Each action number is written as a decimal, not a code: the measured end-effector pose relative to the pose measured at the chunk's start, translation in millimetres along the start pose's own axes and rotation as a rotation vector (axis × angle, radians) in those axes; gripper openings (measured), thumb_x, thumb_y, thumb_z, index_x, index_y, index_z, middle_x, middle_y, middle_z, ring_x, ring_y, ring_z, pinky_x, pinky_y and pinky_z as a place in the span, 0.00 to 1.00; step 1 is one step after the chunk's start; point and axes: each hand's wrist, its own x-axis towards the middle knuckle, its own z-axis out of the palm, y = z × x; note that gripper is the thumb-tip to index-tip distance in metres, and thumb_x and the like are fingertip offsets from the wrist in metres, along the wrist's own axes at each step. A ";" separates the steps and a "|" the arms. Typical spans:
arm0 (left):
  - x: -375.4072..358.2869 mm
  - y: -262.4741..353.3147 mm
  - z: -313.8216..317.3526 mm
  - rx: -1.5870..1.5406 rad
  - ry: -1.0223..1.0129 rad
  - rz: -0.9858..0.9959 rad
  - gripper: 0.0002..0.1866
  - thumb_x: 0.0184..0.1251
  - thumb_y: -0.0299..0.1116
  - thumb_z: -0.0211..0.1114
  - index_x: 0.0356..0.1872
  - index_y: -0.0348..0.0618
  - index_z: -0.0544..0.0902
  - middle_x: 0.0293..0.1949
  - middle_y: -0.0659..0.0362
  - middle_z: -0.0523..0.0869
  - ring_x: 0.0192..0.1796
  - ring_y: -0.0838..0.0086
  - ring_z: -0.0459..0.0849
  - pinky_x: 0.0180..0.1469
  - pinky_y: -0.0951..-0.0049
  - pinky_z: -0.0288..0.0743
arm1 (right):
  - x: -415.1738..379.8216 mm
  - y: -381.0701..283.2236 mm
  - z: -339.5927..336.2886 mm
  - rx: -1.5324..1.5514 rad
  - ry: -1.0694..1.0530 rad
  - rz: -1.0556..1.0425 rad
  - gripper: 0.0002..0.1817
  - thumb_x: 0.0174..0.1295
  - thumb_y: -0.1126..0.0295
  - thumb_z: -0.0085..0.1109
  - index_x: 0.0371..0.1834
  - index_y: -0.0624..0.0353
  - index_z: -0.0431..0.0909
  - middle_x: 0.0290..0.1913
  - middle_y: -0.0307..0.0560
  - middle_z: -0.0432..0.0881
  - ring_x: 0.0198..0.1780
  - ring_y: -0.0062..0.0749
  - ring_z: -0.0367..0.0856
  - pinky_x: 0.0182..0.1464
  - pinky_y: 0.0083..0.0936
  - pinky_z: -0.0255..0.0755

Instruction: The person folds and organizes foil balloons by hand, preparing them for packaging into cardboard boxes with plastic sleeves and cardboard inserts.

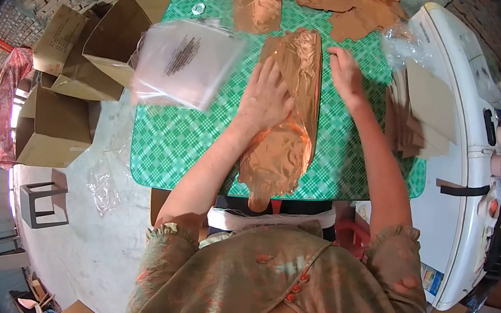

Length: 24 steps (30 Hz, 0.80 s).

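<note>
A length of shiny copper-coloured cloth (276, 154) lies folded into a long strip on the green checked tabletop (182, 140). Its lower end narrows to a tab that hangs over the near edge of the table. My left hand (265, 94) presses flat on the left part of the strip, fingers stretched out and pointing away from me. Just right of the strip's upper edge is my right hand (345, 77), its fingers loosely bent and nothing seen in them. More copper-coloured cloth (259, 4) is spread along the far side of the table.
Clear plastic bags with dark print (181, 60) are stacked at the table's left. Beige cardboard sheets (428, 101) lean at the right, by a white fridge lying down (439, 228). Open cardboard boxes (60, 117) and a dark stool (45, 201) stand to the left.
</note>
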 end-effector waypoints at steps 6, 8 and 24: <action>0.3 0.3 1.6 -0.076 0.025 -0.013 0.34 0.78 0.49 0.54 0.79 0.41 0.72 0.83 0.43 0.65 0.88 0.48 0.53 0.88 0.46 0.44 | -15.9 -42.0 0.6 -0.103 -0.182 -0.003 0.29 0.82 0.57 0.47 0.77 0.65 0.68 0.80 0.60 0.70 0.83 0.55 0.61 0.84 0.51 0.52; 1.2 0.2 0.5 -0.109 0.039 -0.011 0.34 0.79 0.49 0.54 0.80 0.41 0.70 0.83 0.44 0.63 0.88 0.48 0.52 0.88 0.46 0.44 | -18.9 -46.5 5.3 -0.179 -0.260 -0.001 0.33 0.83 0.52 0.41 0.82 0.65 0.62 0.85 0.58 0.63 0.87 0.51 0.55 0.86 0.52 0.45; -0.5 -1.3 9.2 -0.114 0.141 -0.021 0.38 0.75 0.42 0.55 0.80 0.28 0.65 0.81 0.38 0.65 0.86 0.45 0.57 0.88 0.47 0.47 | -33.6 -71.3 5.4 -0.330 -0.396 -0.042 0.35 0.85 0.49 0.34 0.88 0.55 0.57 0.91 0.50 0.51 0.92 0.37 0.40 0.88 0.55 0.30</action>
